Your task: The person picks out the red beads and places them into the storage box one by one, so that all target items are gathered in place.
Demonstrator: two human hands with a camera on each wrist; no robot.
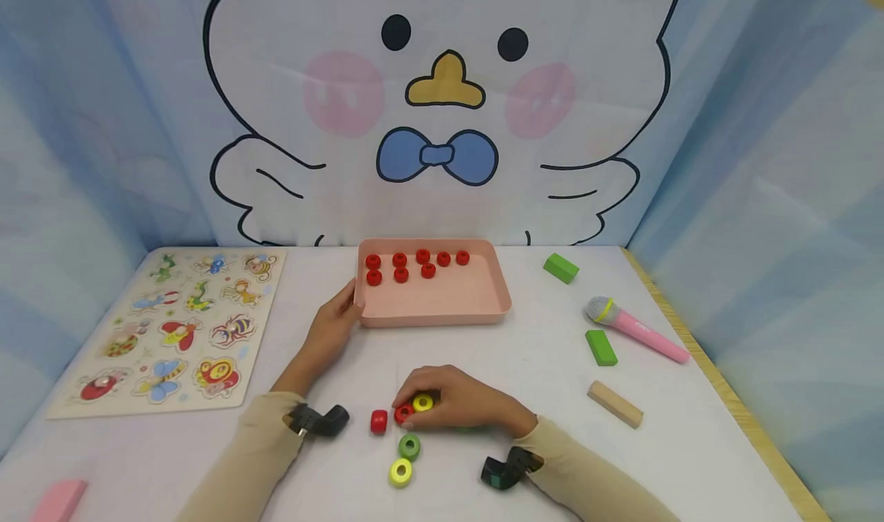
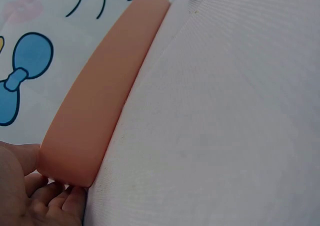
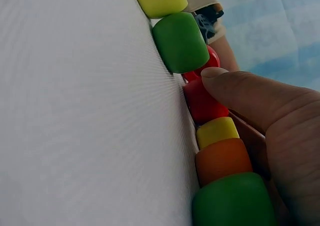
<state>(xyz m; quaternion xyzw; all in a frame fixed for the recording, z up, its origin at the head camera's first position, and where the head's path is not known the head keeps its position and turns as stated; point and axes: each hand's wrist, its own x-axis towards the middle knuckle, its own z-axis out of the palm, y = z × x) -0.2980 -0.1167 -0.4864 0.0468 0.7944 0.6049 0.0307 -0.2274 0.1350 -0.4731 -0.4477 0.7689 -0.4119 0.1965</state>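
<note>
My left hand [image 1: 331,326] holds the left end of the pink tray [image 1: 442,307], thumb and fingers at its corner in the left wrist view. Several red beads [image 1: 400,275] sit in the tray's back part. With thumb and fingers, my right hand [image 1: 459,398] pinches a red bead [image 3: 205,103] on the table. Another red bead [image 1: 378,421] lies left of it. Nearer me are a green bead [image 1: 410,447] and a yellow bead [image 1: 400,473]. By the right palm are a yellow bead [image 1: 423,404], an orange bead [image 3: 224,161] and a green bead [image 3: 234,203], the last two mostly hidden in the head view.
An insect picture board [image 1: 173,330] lies at left, with a pink block [image 1: 59,501] at the near left. To the right are two green blocks [image 1: 561,268], a pink toy microphone [image 1: 638,330] and a wooden block [image 1: 615,404]. A printed curtain [image 1: 442,199] stands behind.
</note>
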